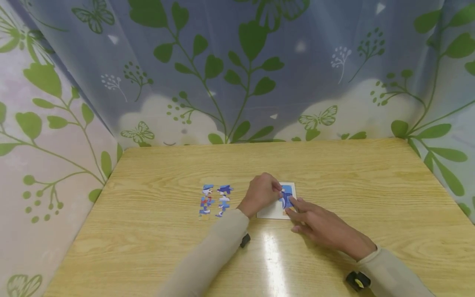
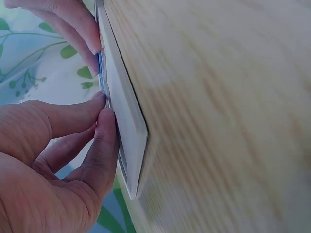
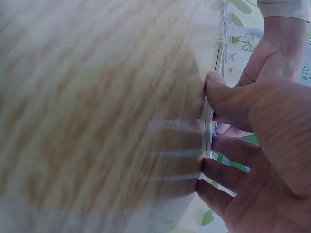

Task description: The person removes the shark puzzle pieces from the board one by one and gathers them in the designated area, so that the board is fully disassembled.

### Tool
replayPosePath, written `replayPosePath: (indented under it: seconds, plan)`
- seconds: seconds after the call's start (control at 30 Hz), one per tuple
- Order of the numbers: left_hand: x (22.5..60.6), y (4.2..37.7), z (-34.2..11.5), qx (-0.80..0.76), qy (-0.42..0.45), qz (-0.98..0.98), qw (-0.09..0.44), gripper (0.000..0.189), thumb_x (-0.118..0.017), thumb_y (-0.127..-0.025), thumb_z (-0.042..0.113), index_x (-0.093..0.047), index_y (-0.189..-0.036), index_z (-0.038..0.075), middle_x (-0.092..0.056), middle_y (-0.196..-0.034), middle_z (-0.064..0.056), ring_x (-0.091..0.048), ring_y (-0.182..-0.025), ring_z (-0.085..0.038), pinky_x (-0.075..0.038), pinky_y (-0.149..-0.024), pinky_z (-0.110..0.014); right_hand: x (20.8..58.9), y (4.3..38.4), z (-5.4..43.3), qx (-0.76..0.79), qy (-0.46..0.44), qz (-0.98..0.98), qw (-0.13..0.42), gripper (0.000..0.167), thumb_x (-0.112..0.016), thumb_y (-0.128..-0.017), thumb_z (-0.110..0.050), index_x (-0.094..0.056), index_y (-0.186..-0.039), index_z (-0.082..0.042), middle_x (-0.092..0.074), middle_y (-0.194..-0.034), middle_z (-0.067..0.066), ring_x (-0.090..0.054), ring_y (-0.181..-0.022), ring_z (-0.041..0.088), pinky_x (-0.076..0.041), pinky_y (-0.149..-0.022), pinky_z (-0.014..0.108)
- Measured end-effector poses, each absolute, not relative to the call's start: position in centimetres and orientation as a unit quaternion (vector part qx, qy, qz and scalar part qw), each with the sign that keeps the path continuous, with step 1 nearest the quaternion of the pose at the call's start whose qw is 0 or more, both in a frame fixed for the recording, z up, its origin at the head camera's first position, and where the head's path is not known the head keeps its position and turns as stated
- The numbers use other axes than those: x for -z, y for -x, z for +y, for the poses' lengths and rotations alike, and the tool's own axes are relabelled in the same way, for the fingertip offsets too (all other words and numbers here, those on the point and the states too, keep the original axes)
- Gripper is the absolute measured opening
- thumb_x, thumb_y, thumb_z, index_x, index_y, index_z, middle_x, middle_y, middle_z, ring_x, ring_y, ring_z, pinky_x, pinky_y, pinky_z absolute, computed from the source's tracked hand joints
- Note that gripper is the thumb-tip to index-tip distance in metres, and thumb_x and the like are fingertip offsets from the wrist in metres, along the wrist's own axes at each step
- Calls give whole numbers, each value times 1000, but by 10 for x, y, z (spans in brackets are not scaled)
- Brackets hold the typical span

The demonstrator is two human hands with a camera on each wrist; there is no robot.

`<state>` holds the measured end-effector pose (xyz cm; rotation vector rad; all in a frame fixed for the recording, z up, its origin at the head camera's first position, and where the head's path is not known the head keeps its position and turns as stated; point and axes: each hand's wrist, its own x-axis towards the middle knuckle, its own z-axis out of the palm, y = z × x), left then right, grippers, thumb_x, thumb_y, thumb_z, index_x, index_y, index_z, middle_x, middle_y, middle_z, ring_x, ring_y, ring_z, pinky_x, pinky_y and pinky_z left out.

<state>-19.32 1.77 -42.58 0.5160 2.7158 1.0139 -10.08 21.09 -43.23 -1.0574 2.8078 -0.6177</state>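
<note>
A white puzzle board (image 1: pixel 268 212) lies flat on the table, with joined blue puzzle pieces (image 1: pixel 287 200) along its right side. My left hand (image 1: pixel 262 192) reaches over the board; its thumb and index finger pinch a small puzzle piece at the left edge of the joined ones, mostly hidden by the fingers. In the left wrist view the thumb and index fingertips (image 2: pixel 103 119) meet just over the board's surface. My right hand (image 1: pixel 323 225) rests at the board's right side, fingers extended, touching the joined pieces and the board's edge. In the right wrist view its thumb (image 3: pixel 221 94) lies along that edge.
Loose puzzle pieces lie to the left of the board in two columns, a left column (image 1: pixel 206 201) and a right column (image 1: pixel 224 199). The wooden table (image 1: pixel 156 247) meets a leaf-patterned curtain (image 1: pixel 230 82) at its back edge. A glare streak crosses the tabletop in front.
</note>
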Motion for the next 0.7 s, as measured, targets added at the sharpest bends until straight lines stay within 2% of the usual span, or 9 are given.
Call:
replayPosePath:
  seconds: [0.43, 0.7]
  plan:
    - [424, 192, 23, -337, -163, 922, 97, 6, -83, -84, 10, -80, -88, 7, -72, -79, 2, -58, -67, -7, -46, -61, -18, 432, 100, 211, 202, 343, 916, 40, 47, -69, -97, -16, -57, -135, 8, -35, -152, 34, -42, -136, 50, -44, -103, 55]
    - [425, 191, 23, -357, -150, 918, 88, 4, -83, -85, 10, -79, -83, 10, -72, -78, 4, -60, -69, -6, -48, -66, -21, 432, 101, 211, 200, 345, 916, 40, 47, -69, -97, -17, -57, -136, 6, -34, -153, 33, -42, -136, 51, -45, -102, 56]
